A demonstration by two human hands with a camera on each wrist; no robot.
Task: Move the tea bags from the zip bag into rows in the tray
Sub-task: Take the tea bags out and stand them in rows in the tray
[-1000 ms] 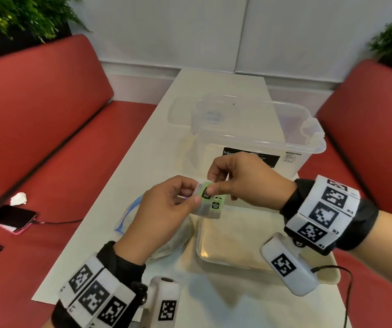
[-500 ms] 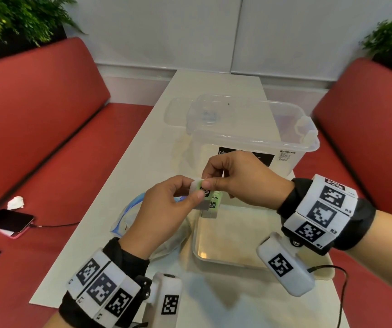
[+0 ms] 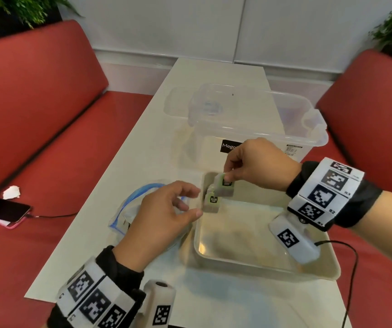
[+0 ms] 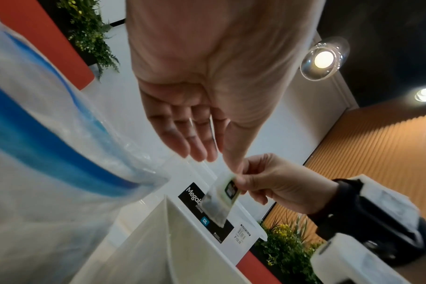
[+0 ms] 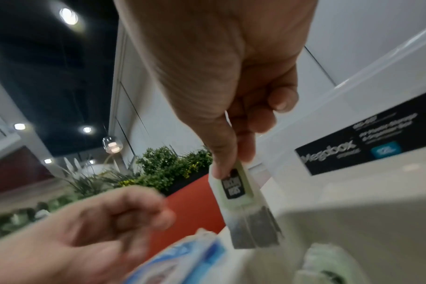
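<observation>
My right hand (image 3: 228, 179) pinches a green-tagged tea bag (image 3: 223, 187) by its top, over the far left corner of the white tray (image 3: 261, 268). The same tea bag (image 5: 241, 194) hangs below thumb and fingers in the right wrist view. A second tea bag (image 3: 211, 202) sits just under it against the tray's left wall. My left hand (image 3: 191, 202) hovers beside the tray, above the clear zip bag (image 3: 126, 209) with the blue seal. Its fingers (image 4: 195, 142) are relaxed and hold nothing.
A large clear storage box (image 3: 249, 119) stands right behind the tray. Red bench seats run along both sides of the white table (image 3: 124, 176). A phone (image 3: 5, 210) on a cable lies on the left seat. A cable (image 3: 346, 268) trails from my right wrist.
The left hand has let go of the tea bags and drawn back over the zip bag. The right hand has carried a bag down over the tray corner; another bag now sits in the tray.
</observation>
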